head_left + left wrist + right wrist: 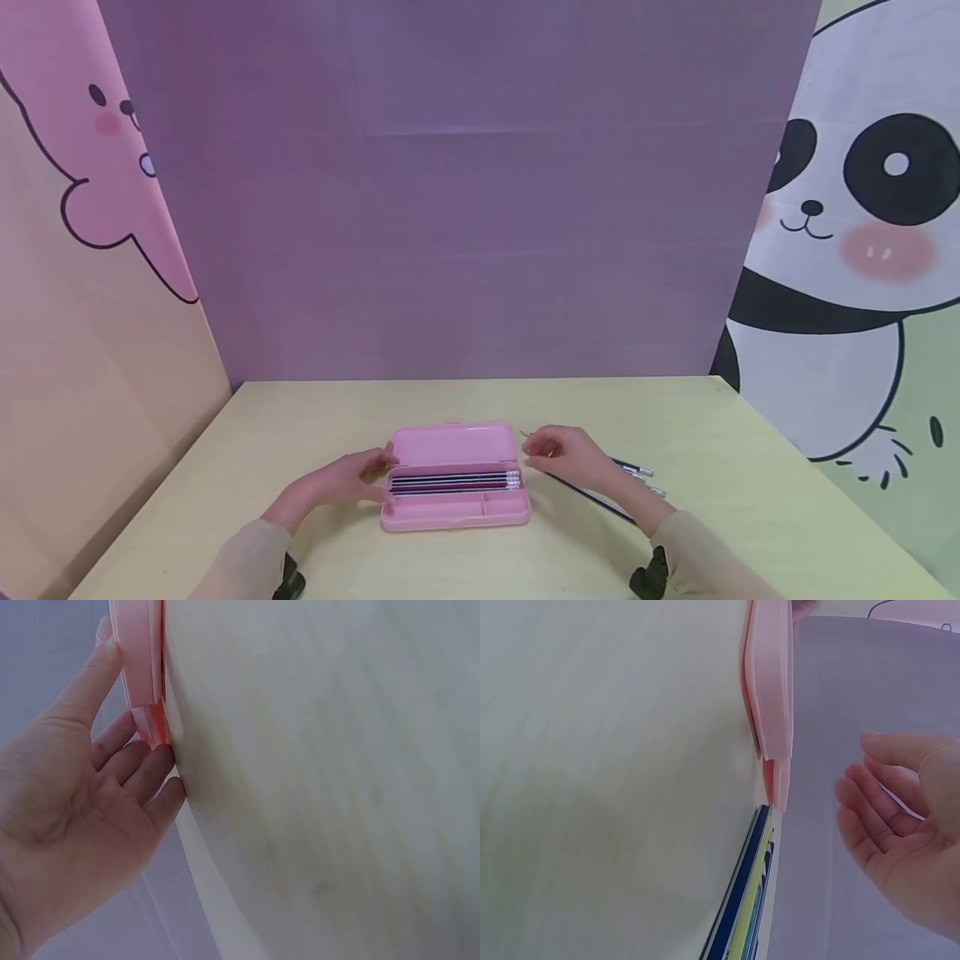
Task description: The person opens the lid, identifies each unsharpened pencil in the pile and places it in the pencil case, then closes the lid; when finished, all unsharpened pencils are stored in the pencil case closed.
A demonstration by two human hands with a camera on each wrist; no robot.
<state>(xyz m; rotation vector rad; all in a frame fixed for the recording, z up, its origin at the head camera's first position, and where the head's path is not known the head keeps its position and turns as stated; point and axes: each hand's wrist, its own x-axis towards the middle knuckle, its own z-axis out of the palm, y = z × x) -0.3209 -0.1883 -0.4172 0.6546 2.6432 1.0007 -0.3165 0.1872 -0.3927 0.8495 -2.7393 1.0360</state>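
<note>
A pink pencil case (453,510) lies on the table with its lid (453,445) folded back. Several dark striped pencils (450,483) lie side by side in its long compartment, pale ends to the right. My left hand (348,479) holds the case's left end, thumb on the base and fingers at the lid's edge. Just right of the case my right hand (570,457) hovers with loosely bent fingers and nothing between them. Under it, several loose pencils (742,900) lie on the table, partly hidden in the head view by the hand and forearm.
A pale wooden table (337,408) carries everything, its far edge against a purple backdrop (465,208). The front compartments of the case hold nothing visible. A panda picture (855,250) covers the right wall, and a pink cartoon figure (112,167) is on the left.
</note>
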